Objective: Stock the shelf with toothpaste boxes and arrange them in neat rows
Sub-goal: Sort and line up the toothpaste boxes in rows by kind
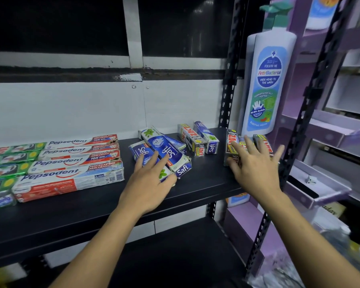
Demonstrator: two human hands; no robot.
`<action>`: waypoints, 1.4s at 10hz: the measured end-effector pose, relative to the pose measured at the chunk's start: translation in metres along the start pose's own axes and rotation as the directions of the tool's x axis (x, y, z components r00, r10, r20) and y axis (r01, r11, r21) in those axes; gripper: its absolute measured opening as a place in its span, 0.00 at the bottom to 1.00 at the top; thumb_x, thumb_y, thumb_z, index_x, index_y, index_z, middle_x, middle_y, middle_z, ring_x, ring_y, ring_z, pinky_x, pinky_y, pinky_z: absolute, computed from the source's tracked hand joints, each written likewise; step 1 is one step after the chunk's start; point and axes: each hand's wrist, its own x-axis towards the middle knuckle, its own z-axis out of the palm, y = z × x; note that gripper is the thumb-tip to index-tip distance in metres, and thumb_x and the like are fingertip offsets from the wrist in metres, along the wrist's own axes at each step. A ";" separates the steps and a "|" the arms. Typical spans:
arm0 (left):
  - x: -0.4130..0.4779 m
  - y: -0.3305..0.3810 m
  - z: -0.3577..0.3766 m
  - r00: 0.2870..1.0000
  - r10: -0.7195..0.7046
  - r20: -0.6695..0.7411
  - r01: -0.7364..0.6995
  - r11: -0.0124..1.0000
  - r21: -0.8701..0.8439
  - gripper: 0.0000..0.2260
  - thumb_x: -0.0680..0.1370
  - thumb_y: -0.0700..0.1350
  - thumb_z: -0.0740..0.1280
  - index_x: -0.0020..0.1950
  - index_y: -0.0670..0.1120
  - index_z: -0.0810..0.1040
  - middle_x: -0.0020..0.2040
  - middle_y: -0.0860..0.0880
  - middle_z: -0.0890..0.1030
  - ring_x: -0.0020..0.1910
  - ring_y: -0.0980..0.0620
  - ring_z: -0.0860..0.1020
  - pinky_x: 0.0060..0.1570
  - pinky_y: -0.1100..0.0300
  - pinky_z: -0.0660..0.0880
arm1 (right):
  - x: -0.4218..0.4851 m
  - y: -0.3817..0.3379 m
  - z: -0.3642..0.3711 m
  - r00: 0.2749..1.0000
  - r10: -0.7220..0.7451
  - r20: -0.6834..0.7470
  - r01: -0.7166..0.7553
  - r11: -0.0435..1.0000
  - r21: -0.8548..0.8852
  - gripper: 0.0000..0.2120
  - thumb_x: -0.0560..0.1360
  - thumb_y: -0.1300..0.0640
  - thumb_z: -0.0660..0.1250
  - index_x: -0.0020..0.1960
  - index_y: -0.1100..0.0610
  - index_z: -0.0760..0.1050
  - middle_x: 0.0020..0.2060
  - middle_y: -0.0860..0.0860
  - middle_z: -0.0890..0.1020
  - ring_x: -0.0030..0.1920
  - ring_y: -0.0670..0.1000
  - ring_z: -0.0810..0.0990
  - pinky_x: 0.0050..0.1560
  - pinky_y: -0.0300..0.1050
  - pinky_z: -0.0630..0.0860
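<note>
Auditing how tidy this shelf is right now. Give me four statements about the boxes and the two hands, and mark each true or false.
1. The Pepsodent boxes lie side by side in an orderly row at the left of the shelf. True.
2. The blue Safi boxes stand upright in a straight line. False: they lie flat, crossed over one another in a loose heap.
3. The left hand rests on the Safi boxes. True.
4. The right hand lifts a Pepsodent box. False: its spread fingers lie on the Zact boxes at the shelf's right end.
</note>
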 end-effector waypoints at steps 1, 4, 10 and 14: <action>0.000 -0.001 0.000 1.000 0.004 -0.009 -0.004 1.000 -0.009 0.29 0.80 0.62 0.57 0.80 0.61 0.53 0.81 0.59 0.48 0.79 0.53 0.39 0.76 0.46 0.53 | -0.008 0.005 0.005 0.997 0.067 0.026 -0.066 0.997 -0.041 0.28 0.76 0.32 0.56 0.73 0.39 0.63 0.76 0.54 0.63 0.74 0.65 0.58 0.67 0.77 0.45; 0.000 -0.001 0.002 1.000 0.005 -0.011 -0.005 1.000 0.003 0.28 0.80 0.62 0.56 0.80 0.62 0.53 0.81 0.58 0.48 0.79 0.53 0.39 0.75 0.46 0.53 | 0.011 0.034 0.023 0.999 -0.050 0.015 0.044 0.960 0.275 0.23 0.75 0.33 0.57 0.67 0.38 0.72 0.65 0.40 0.77 0.68 0.51 0.69 0.68 0.66 0.53; -0.002 0.003 0.002 1.000 -0.008 -0.023 0.008 1.000 0.016 0.28 0.81 0.60 0.57 0.80 0.61 0.54 0.81 0.58 0.49 0.79 0.54 0.41 0.76 0.47 0.52 | 0.051 0.052 0.023 0.981 -0.089 0.171 -0.004 0.878 0.479 0.25 0.68 0.30 0.66 0.63 0.35 0.76 0.67 0.41 0.75 0.75 0.48 0.59 0.72 0.63 0.48; -0.003 0.002 0.002 0.999 0.003 -0.040 -0.002 0.999 0.035 0.28 0.80 0.60 0.57 0.80 0.61 0.54 0.81 0.59 0.50 0.79 0.54 0.41 0.75 0.47 0.54 | 0.064 -0.060 0.018 0.935 -0.290 0.205 0.241 0.942 0.232 0.26 0.80 0.40 0.58 0.76 0.45 0.62 0.74 0.44 0.67 0.79 0.52 0.49 0.72 0.68 0.44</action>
